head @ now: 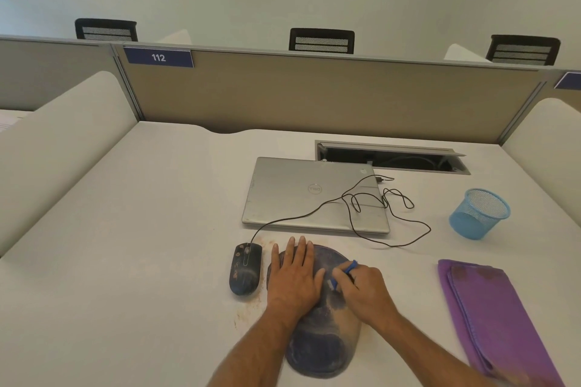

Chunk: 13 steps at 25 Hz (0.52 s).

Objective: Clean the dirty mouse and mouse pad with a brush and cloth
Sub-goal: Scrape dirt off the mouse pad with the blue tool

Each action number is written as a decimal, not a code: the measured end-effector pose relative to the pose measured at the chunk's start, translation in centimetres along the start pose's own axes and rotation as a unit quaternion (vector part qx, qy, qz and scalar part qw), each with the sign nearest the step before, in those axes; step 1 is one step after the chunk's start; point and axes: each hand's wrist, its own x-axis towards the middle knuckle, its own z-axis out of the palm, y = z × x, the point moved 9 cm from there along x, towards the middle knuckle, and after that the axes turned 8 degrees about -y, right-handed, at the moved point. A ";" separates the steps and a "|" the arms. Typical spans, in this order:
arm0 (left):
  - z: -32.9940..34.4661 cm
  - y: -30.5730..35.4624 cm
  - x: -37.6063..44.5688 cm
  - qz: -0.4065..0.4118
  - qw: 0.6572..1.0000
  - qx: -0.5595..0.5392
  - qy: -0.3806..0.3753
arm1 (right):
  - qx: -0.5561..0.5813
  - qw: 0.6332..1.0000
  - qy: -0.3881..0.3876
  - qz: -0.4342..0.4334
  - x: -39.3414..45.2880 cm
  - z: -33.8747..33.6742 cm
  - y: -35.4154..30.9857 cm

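A dusty dark blue mouse pad (323,345) with a wrist rest lies on the desk in front of me. My left hand (295,273) lies flat on its far left part, fingers straight. My right hand (364,289) grips a small blue brush (344,273), its bristle end down on the pad. A dirty black wired mouse (246,269) sits just left of the pad, with brown dust on the desk around it. A folded purple cloth (490,317) lies to the right.
A closed silver laptop (301,195) lies behind the pad, with the mouse cable (371,214) looped over it. A blue mesh cup (479,214) stands at the right. An open cable tray (390,157) is set into the desk. Partitions enclose the desk.
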 end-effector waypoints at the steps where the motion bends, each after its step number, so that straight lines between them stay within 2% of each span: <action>1: 0.0 0.0 0.0 0.000 1.000 0.000 -0.001 | -0.008 1.000 -0.024 0.002 0.1 0.5 -0.1; 3: 0.0 -0.1 0.1 -0.002 1.000 -0.001 0.000 | -0.001 0.998 -0.060 -0.009 0.1 1.2 -0.4; 7: 0.0 -0.1 0.1 -0.002 1.000 -0.001 -0.001 | 0.027 0.999 -0.001 -0.029 0.0 -0.1 -0.4; 11: 0.0 -0.1 0.1 -0.004 1.000 -0.003 0.000 | 0.007 0.996 -0.079 -0.031 -0.2 1.6 -0.6; 13: 0.0 -0.1 0.1 -0.004 1.000 -0.003 0.000 | 0.036 0.997 -0.058 -0.044 -0.3 0.9 -0.4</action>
